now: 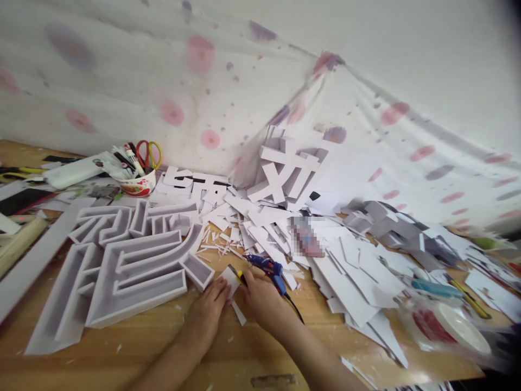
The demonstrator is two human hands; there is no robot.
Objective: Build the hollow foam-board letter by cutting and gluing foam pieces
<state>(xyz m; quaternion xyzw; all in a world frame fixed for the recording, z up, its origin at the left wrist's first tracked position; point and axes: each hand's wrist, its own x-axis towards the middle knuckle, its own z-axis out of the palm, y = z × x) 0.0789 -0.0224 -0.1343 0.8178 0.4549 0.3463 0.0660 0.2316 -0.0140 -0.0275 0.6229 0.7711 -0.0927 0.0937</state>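
Note:
My right hand is closed around a yellow-and-black utility knife, its blade over a small white board piece. My left hand has its fingers together on the left part of that piece, holding it against the wooden table. A thin white offcut lies between my hands. Just beyond my right hand rests a blue glue gun with a dark cord. To the left of my left hand stands a large hollow white character built of board walls, its corner close to my fingers.
White scraps pile up behind my hands, and stacked sheets spread rightward. A finished-looking white character leans against the curtain. A bowl holds scissors and pens. Wrapped tape rolls lie at right.

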